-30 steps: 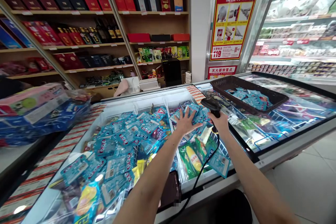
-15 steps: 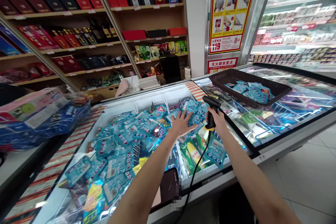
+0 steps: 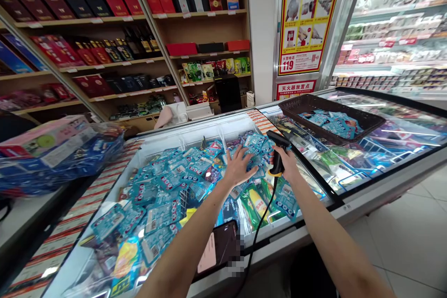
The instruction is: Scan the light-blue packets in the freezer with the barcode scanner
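Note:
My left hand (image 3: 239, 167) lies spread over the blue packets (image 3: 195, 167) heaped in the chest freezer (image 3: 145, 146), its fingers apart and holding nothing I can see. My right hand (image 3: 287, 162) is wrapped round the grip of a black barcode scanner (image 3: 277, 160) with a yellow lower end. The scanner's head is above the packets, and its black cable (image 3: 260, 226) runs down past the freezer's front edge. Below my hands are green packages with a yellow corn picture (image 3: 257, 201) and a blue packet (image 3: 286, 200). A phone (image 3: 223, 244) rests on the front rim.
A brown basket (image 3: 370, 125) with blue packets stands on the freezer glass at right. Bagged boxes (image 3: 56, 153) sit at left. Beyond the freezer are shelves (image 3: 195, 14) of boxes, a black chair back (image 3: 227, 93) and a fire-hydrant sign (image 3: 307, 23).
The view has tilted slightly upward. My right hand and the scanner have shifted slightly left, closer to my left hand, which stays spread over the packets.

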`<state>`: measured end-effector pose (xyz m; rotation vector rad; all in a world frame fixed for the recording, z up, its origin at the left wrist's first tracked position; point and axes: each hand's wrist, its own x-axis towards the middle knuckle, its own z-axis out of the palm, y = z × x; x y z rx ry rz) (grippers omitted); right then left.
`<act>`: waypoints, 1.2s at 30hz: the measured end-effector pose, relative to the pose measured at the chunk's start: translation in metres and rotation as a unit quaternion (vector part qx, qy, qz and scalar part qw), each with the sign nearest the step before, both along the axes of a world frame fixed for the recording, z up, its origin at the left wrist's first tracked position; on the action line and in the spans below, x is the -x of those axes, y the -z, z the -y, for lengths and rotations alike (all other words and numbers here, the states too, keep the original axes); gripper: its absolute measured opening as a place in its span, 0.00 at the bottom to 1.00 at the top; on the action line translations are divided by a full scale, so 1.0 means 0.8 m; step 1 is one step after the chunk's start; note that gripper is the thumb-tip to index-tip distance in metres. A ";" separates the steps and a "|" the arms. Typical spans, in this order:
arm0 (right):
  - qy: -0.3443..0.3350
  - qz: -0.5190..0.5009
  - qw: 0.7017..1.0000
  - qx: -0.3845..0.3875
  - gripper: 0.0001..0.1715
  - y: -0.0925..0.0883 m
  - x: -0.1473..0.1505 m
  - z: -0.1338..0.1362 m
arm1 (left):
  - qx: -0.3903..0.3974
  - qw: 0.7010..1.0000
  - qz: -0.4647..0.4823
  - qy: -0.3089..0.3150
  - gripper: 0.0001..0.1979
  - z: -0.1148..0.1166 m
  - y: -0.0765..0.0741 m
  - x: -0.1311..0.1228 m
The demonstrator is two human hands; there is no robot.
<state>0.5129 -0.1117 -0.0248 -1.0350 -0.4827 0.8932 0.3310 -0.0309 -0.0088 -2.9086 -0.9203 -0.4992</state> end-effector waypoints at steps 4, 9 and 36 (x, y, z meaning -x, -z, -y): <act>-0.028 0.040 0.999 0.008 0.20 0.008 -0.002 0.000 | 0.028 0.999 -0.034 0.024 0.33 -0.005 0.001 -0.039; -0.026 0.046 0.998 0.020 0.19 0.006 -0.008 0.002 | 0.051 0.994 -0.096 0.034 0.33 -0.019 0.010 -0.042; -0.162 0.100 0.982 0.000 0.21 -0.023 0.044 0.016 | 0.007 0.991 -0.046 -0.126 0.26 -0.020 0.023 0.130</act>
